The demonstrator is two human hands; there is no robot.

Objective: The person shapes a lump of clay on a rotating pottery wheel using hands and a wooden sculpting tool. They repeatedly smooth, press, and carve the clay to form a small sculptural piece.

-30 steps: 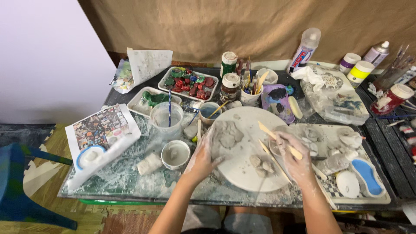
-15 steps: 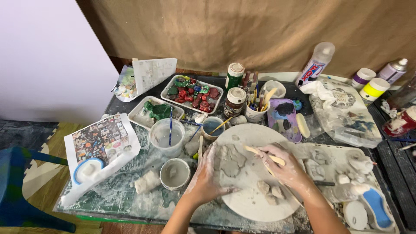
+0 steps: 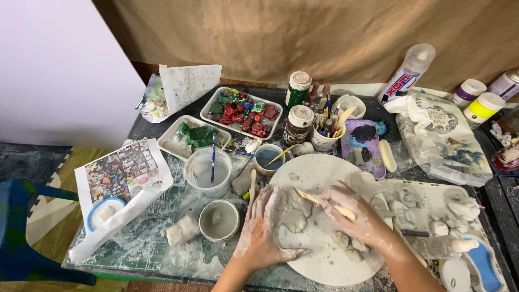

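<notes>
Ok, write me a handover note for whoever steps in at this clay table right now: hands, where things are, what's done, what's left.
Left hand: flat on the round board, pressing the clay slab's left edge, holding nothing.
Right hand: grips a wooden tool, its tip on the slab.
Things: small clay lumps lie on the board by the right hand; a slip bowl and a water cup with a brush stand left of the board.
Done: slab flattened and partly shaped.
Left: it looks unfinished; the lumps are still separate from it.

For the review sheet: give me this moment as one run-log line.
left hand: flat on clay slab | right hand: gripping wooden modelling stick, tip on slab | base: round white board | nearby: slip cup
</notes>
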